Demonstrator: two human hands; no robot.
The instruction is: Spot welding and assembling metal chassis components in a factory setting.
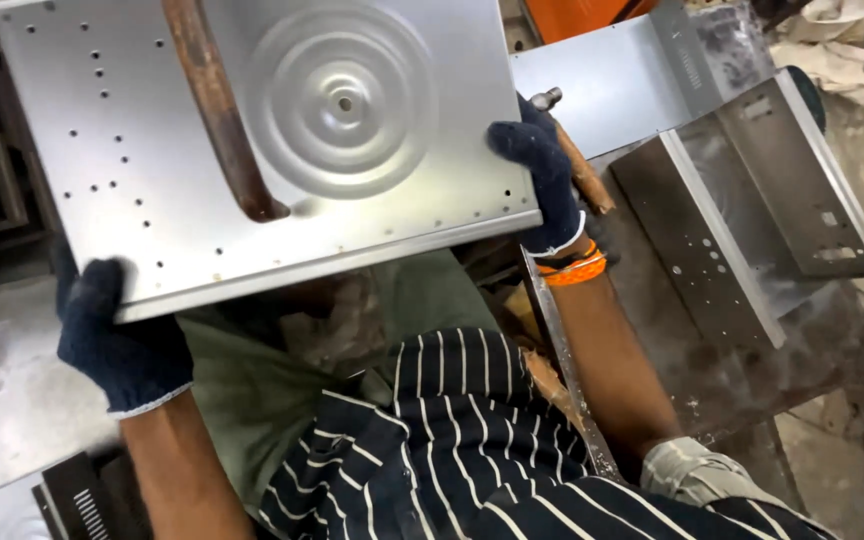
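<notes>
1. The left hand (122, 345), in a dark blue knit glove, is being held up at the lower left corner of the metal panel (152, 130), with the bare forearm rising from below.
2. The right hand (542, 180), gloved alike, is being raised at the panel's right edge; an orange band (574, 270) is being worn at its wrist.
3. Both hands are being kept clenched on the panel: the left is wrapped around the corner from below, and the right is clamped on the right edge with fingers lying over the face.
4. The panel is being held up in front of the person's chest, tilted, with its lower right side dropping.
5. The panel is being seen as a flat, grey, shiny sheet with a stamped set of concentric rings (342, 100), a small centre hole, rows of small punched holes and a folded lower lip.
6. A rusty brown bar (217, 110) is being seen crossing the panel's face; contact cannot be told.
7. Other bent metal parts (742, 200) are lying on the bench to the right.
</notes>
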